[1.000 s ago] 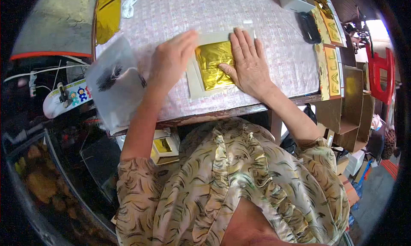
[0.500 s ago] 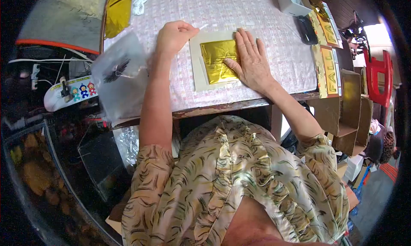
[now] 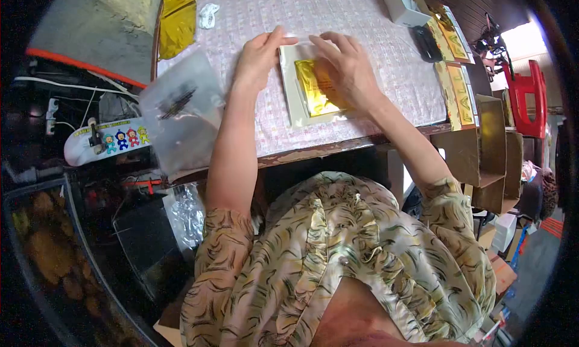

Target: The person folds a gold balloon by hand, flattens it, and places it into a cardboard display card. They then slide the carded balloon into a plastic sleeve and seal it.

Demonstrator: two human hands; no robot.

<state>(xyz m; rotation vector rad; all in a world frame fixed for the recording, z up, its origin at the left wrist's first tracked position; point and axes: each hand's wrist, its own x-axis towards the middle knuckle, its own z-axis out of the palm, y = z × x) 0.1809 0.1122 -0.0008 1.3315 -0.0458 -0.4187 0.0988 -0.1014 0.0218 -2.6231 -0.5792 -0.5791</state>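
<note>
A grey-beige board [image 3: 290,99] lies on the cloth-covered table [image 3: 271,136], with a shiny gold foil square [image 3: 316,93] on it. My left hand [image 3: 257,60] is at the board's upper left corner, thumb and fingers closed together near a small whitish strip; what it pinches is too small to make out. Over the board's upper right part is my right hand [image 3: 350,66], its fingers bent and apart, partly covering the foil. Nothing shows in its grasp.
A clear plastic sheet [image 3: 181,111] hangs over the table's left edge. Gold foil [image 3: 178,21] and a white bundle [image 3: 208,16] lie at the back left. At the right are a white box [image 3: 405,8], a black object [image 3: 426,43] and cards marked FALL [image 3: 461,99].
My right hand has lifted from lying flat beside the foil and its fingers have curled above the board. My left hand has come closer to the board's top edge. The view has shifted slightly.
</note>
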